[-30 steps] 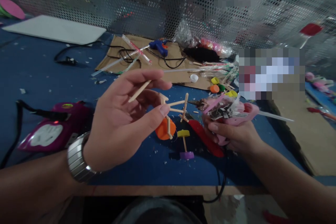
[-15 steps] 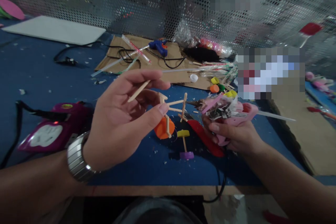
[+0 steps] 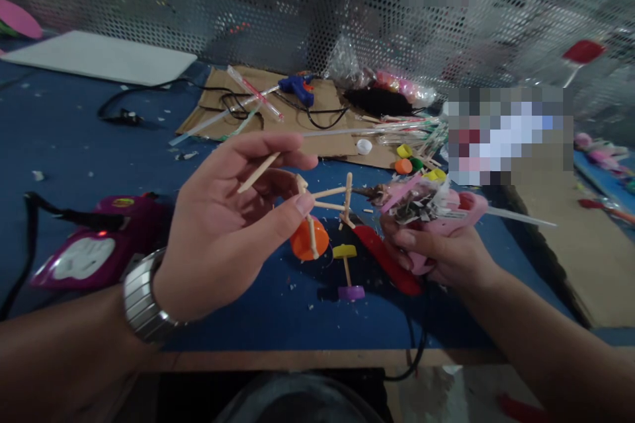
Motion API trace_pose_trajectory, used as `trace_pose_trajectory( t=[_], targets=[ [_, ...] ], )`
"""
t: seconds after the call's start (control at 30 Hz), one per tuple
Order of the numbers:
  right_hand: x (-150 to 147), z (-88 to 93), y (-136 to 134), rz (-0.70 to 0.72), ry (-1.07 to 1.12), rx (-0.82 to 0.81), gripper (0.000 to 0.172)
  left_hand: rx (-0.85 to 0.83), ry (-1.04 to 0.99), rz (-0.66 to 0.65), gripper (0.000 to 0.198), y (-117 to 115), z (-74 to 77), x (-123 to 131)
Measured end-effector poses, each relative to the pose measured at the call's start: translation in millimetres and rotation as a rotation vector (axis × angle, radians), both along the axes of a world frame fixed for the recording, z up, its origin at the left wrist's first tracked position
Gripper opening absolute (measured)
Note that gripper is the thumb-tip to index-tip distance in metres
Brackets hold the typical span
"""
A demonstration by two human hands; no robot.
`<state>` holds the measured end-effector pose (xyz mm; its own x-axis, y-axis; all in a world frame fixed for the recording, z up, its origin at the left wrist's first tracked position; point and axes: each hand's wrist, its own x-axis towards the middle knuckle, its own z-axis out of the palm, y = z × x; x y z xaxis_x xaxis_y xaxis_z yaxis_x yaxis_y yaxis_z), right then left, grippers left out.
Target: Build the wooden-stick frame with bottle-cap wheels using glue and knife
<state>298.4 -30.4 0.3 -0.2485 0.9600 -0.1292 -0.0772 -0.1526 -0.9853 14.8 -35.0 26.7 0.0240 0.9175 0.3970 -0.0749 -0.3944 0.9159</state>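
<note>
Between thumb and fingers, my left hand [image 3: 233, 211] pinches a small frame of wooden sticks [image 3: 331, 205]. A loose wooden stick [image 3: 258, 172] also sits among its fingers. My right hand [image 3: 446, 254] is wrapped round a pink hot glue gun [image 3: 464, 211], with its nozzle at the upright end stick of the frame. A glue stick [image 3: 520, 215] juts from the gun's back. Below the frame lie an orange round cap [image 3: 312, 240], a stick with a yellow and a purple cap [image 3: 347, 269] on its ends, and a red-handled tool [image 3: 380, 258] whose far end is partly hidden.
A purple device with a lit red lamp [image 3: 96, 244] stands on the left. Behind are cardboard [image 3: 325, 122], a blue glue gun [image 3: 297, 87], wrapped sticks [image 3: 407, 127] and loose bottle caps [image 3: 404, 165]. A white board [image 3: 99, 56] lies at the back left; more cardboard [image 3: 560, 244] is at right.
The stick frame has tilted slightly in my left hand, its end stick now more upright. The glue gun's nozzle stays close to it. The whole view has shifted a little.
</note>
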Motion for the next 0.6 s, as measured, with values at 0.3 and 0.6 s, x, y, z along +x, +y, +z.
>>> trace_pose_trajectory(
  t=[0.3,0.6],
  targets=[
    [-1.8,0.0,3.9,0.127,0.112,0.076,0.022,-0.023,-0.011,0.022,0.045,0.7,3.3,2.1],
    [3.5,-4.2,3.9,0.107,0.077,0.122,0.032,-0.089,-0.033,-0.011,0.042,1.5,0.7,2.1]
  ],
)
